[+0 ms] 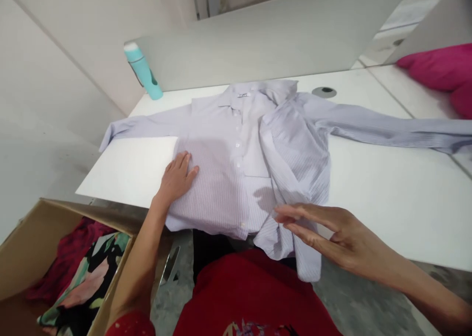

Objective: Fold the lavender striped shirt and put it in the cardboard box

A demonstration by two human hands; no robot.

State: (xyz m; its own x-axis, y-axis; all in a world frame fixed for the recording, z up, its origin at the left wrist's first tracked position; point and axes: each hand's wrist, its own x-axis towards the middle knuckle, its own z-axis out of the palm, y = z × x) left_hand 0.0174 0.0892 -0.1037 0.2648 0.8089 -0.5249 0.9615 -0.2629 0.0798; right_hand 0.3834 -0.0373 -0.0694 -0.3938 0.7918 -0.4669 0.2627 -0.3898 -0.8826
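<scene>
"On the white table (394,198), what lies before the person?"

"A pale, finely striped shirt (214,183), front side up, with its collar toward the far edge. One sleeve stretches out to the left, the other to the right, and the hem comes over the near edge."

"Is it buttoned?"

"No, it lies open. The left part is fairly smooth, with buttons along its inner edge. The right part is rumpled and drawn aside, so the inside of the back shows between them."

"And the left hand (177,179)?"

"It rests palm down on the shirt's left side edge, fingers slightly spread, thumb out to the side, gripping nothing."

"The right hand (339,238)?"

"Over the rumpled part, near the hem. Thumb and fingers stand apart, with a narrower gap toward the tips, and I see no cloth between them. Whether the tips touch the shirt, I cannot tell."

"What else is around?"

"A turquoise bottle (144,73) stands at the far left corner, beside a pale partition (258,51). A bright pink bundle (438,73) lies at the far right. Below the table's left end, an open cardboard box (25,242) holds a dark red checked cloth (72,252) and a floral cloth (92,284)."
</scene>
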